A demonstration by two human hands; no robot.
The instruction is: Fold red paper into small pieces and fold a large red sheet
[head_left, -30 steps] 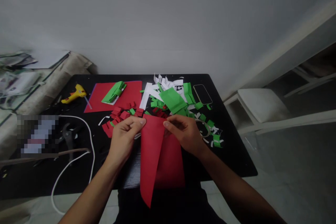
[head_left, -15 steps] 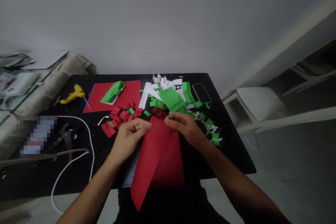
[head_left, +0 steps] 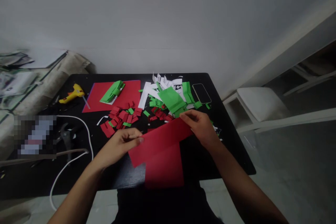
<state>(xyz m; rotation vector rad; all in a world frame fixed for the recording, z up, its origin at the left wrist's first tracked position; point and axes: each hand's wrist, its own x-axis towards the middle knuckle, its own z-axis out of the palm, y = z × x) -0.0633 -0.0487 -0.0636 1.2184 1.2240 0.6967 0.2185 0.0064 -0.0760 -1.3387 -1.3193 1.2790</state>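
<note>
Between my two hands stretches a strip of red paper (head_left: 161, 141), slanting up to the right. My left hand (head_left: 119, 147) pinches its left end, thumb on top. The upper right end is gripped by the fingers of my right hand (head_left: 201, 127). Beneath the strip, a red paper sheet (head_left: 165, 171) lies at the table's near edge, its upper part partly covered by the strip. Just beyond my hands are small red paper pieces (head_left: 123, 115) and a folded green paper (head_left: 172, 99).
The black table (head_left: 231, 154) also holds a yellow glue gun (head_left: 75, 93), a red sheet (head_left: 96, 94) with a green paper bundle (head_left: 112, 92), white paper scraps (head_left: 168, 82), a phone (head_left: 201, 93), pliers (head_left: 67, 138) and a white cable (head_left: 90, 136). A white chair (head_left: 256, 103) stands to the right.
The red paper strip has turned from hanging lengthwise toward me to lying across, stretched between my hands. My hands have moved farther apart, the left one down and left, the right one to the right.
</note>
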